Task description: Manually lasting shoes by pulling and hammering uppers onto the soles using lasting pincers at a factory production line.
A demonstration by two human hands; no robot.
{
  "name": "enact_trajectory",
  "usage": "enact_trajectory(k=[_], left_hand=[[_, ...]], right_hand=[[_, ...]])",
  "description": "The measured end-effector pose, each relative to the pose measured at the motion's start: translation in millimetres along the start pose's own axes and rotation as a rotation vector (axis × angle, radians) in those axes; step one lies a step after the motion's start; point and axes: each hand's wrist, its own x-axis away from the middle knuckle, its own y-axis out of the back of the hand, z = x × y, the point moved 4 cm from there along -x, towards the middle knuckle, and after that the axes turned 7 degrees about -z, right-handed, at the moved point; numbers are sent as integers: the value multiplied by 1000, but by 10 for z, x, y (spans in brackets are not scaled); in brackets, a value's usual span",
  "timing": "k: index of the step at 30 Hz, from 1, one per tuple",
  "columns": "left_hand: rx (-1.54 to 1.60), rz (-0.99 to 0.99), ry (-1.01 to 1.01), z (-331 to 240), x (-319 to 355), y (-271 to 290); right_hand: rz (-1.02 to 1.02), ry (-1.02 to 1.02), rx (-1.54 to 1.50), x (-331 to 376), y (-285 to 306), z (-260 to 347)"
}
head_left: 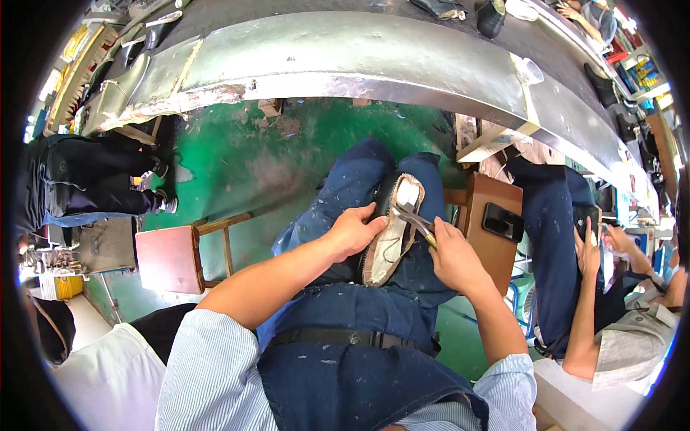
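Shoe: upturned shoe on the lap, long axis toe-away.
Left hand: grip steadying its side.
Right hand: grip closed on pliers, seemingly biting the sole edge.

The right hand hides the pliers' handles within its grip.

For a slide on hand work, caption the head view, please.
Left hand steadies an upturned shoe on the lap while the right hand works pliers at its sole edge.
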Motion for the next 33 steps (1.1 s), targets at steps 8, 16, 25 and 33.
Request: enact_trajectory(k=[8, 16, 25, 33], left_hand=[[-357, -112, -367, -403, 208, 93], [-688, 87, -515, -590, 189, 37], [-745, 192, -407, -693, 195, 89], [-655, 5, -228, -537, 184, 179]], right_hand=[[-132, -243, -241, 49, -345, -145], [662, -731, -1081, -33, -77, -490], [329, -364, -283, -614, -52, -102], [177, -265, -419, -475, -184, -137]])
